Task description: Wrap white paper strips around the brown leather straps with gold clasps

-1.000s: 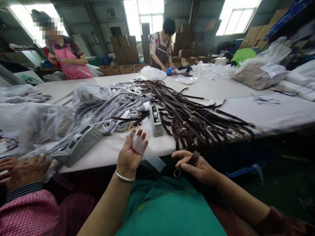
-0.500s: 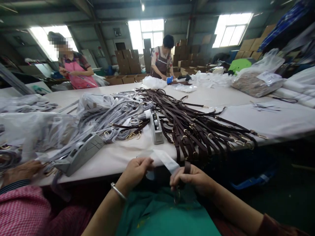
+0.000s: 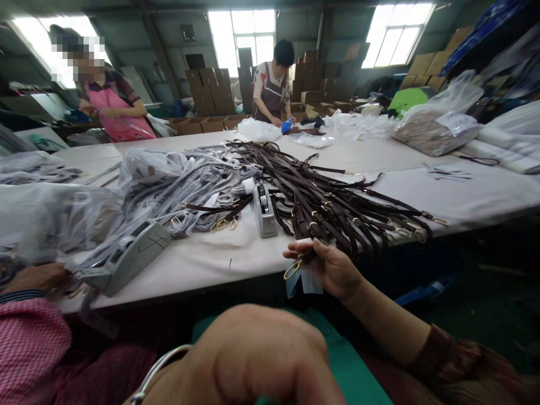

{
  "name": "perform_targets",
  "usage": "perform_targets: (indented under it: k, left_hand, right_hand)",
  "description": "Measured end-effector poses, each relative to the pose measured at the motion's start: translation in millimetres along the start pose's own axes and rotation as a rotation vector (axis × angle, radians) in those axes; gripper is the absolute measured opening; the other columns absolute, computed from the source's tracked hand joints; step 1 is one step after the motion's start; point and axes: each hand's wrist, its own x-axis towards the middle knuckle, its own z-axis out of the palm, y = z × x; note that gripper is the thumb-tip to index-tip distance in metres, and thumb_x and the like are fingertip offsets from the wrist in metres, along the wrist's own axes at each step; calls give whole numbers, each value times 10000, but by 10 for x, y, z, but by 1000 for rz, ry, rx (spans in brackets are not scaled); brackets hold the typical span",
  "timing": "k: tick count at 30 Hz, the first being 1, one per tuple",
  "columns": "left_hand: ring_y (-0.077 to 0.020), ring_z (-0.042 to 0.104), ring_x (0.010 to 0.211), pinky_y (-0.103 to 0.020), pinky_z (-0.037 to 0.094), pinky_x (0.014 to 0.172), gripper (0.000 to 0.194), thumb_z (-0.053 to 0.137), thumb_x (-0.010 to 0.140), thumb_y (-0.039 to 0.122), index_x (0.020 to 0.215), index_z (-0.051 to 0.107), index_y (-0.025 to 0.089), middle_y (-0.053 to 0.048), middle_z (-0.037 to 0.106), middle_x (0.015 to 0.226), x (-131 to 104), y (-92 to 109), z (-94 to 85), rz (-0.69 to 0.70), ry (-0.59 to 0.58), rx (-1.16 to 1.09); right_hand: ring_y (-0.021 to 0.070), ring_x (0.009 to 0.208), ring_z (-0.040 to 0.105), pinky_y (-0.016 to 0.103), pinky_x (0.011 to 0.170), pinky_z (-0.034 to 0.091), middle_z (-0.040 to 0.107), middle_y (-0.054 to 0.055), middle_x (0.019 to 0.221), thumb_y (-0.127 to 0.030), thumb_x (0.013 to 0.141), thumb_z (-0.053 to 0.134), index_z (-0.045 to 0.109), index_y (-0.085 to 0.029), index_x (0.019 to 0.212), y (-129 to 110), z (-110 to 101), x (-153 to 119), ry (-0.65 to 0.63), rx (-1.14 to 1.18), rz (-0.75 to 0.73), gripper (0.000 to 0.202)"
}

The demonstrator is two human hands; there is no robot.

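My right hand [image 3: 340,270] is closed on the end of a dark brown strap [image 3: 310,256], held just off the table's front edge. From it a gold snap hook [image 3: 292,270] sticks out to the left, and a whitish, see-through strip [image 3: 312,280] hangs below the fingers. Very near the camera, my left hand [image 3: 257,354] shows its back and bent knuckles; its fingertips are hidden. Beyond my right hand lies a heap of brown straps [image 3: 304,185] with gold hardware. A grey tape dispenser [image 3: 265,214] stands at the heap's near left side.
Grey plastic-wrapped straps [image 3: 169,191] cover the table's left part. Another tape dispenser [image 3: 130,256] sits by a neighbour's hand [image 3: 40,278] at the front left. Two people stand across the table [image 3: 358,154]. A filled plastic bag [image 3: 439,126] lies at the far right.
My left hand has come away from the whitish strip and up close to the camera. My right hand has risen towards the table edge with the strap. The view has shifted slightly.
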Motion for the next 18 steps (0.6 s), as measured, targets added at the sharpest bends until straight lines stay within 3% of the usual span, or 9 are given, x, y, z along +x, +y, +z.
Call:
perform_targets:
  k: [4,6,8,12,15,18]
  left_hand:
    - [-119,386,434,-269,286,443,491,551,863,610,574,562,213,-5,470,467,344,-594,-226,-107,313,202]
    - [-109,389,455,-251,290,466,568,524,854,660,546,530,183,-13,491,484,494,-948,-314,-180,328,295]
    - [-116,437,500,-239,321,495,566,505,853,678,624,574,165,-22,540,561,585,-1213,-331,-216,262,249]
    - [-101,423,532,-218,309,504,431,639,824,580,742,593,159,10,517,620,673,-1396,-203,-224,164,6]
    - [-79,355,507,-212,255,484,369,719,797,485,718,563,160,43,441,577,721,-1432,-129,-256,221,-266]
    - [-62,348,492,-198,241,470,339,788,748,402,691,580,140,48,439,557,724,-1520,-175,-282,268,-400]
  right_hand:
    - [261,1049,675,428,974,470,762,122,1008,-533,863,611,763,-171,973,-44,27,52,13,11,15,407]
    - [258,1043,673,431,977,466,761,116,1003,-533,859,618,760,-170,981,-23,52,69,21,5,15,409]
    - [254,1027,672,431,977,468,759,112,994,-526,850,637,761,-162,970,24,95,88,39,-6,12,403]
    - [248,1004,662,420,967,479,753,107,974,-513,813,694,770,-150,903,151,215,123,64,-21,-20,382]
    - [232,1001,654,390,965,476,751,102,980,-520,814,696,775,-153,910,230,251,141,65,-50,-52,388]
    - [202,891,660,354,865,505,748,96,962,-553,833,665,769,-152,983,231,155,155,47,-163,-12,440]
